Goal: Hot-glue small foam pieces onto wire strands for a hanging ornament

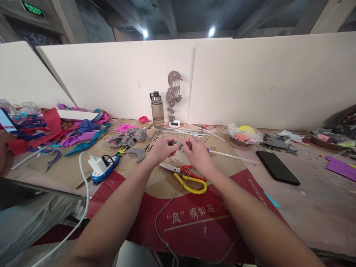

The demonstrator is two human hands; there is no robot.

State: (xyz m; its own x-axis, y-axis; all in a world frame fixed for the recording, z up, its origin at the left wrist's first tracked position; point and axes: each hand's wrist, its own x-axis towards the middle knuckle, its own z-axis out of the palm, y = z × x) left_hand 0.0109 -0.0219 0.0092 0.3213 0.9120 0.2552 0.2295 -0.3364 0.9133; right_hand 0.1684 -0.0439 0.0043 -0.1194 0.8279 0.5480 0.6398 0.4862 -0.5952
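Note:
My left hand and my right hand meet above the cardboard, both pinched closed with the fingertips almost touching. A small teal piece shows at the left fingertips; its kind is too small to tell. From under my right hand a thin grey cord hangs down across the red printed cardboard towards my lap. Just below the hands lie scissors with yellow handles and a red-handled tool. A grey felt crescent rests left of my left hand.
Left are a blue power strip with a white cable, a grey yarn ball and fabric strips. Behind stand a bottle and a grey moon hanging. A phone and bowl lie right. Someone's hand shows far left.

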